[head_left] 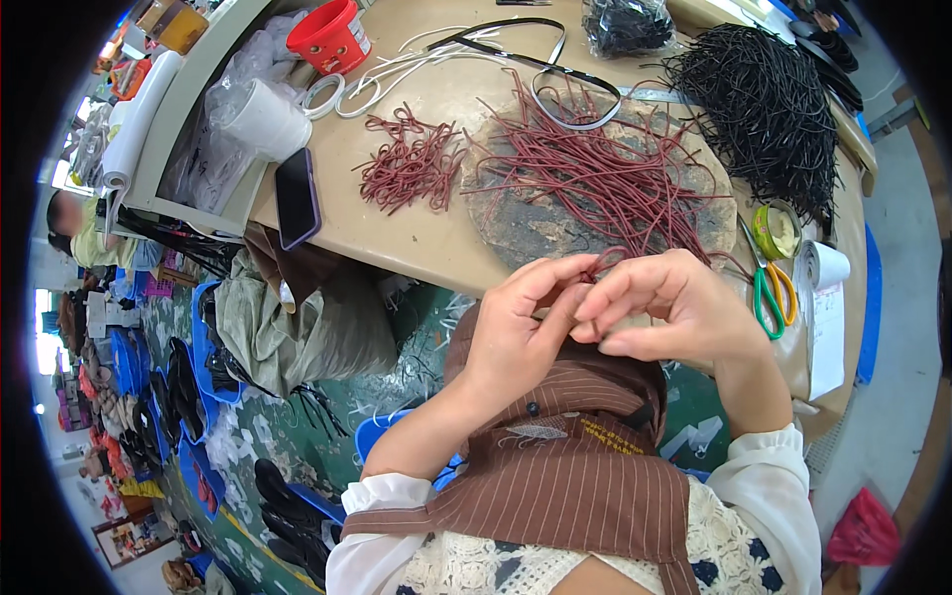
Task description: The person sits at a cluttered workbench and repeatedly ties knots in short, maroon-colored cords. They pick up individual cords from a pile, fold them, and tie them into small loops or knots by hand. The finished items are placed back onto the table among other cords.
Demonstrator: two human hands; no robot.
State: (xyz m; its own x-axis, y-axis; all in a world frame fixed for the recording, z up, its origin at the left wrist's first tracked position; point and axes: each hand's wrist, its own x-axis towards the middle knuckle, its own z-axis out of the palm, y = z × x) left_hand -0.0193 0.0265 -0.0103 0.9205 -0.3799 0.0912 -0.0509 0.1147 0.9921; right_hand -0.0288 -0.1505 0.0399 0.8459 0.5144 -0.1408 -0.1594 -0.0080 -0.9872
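My left hand (528,315) and my right hand (676,305) meet at the table's near edge, in front of my striped brown apron. Between the fingertips of both is a thin dark red cord (607,256), looped at the top; its lower part is hidden behind the fingers. Just beyond the hands, a heap of long dark red cords (605,169) lies across a round, worn board (496,213). To its left sits a smaller pile of dark red cords (412,164), looped or knotted short.
Scissors with green and orange handles (769,302), a tape roll (776,230) and a white paper roll (825,266) lie at right. Black cords (759,109) are heaped at far right. A phone (297,198) rests at the left edge, near a red bucket (329,38).
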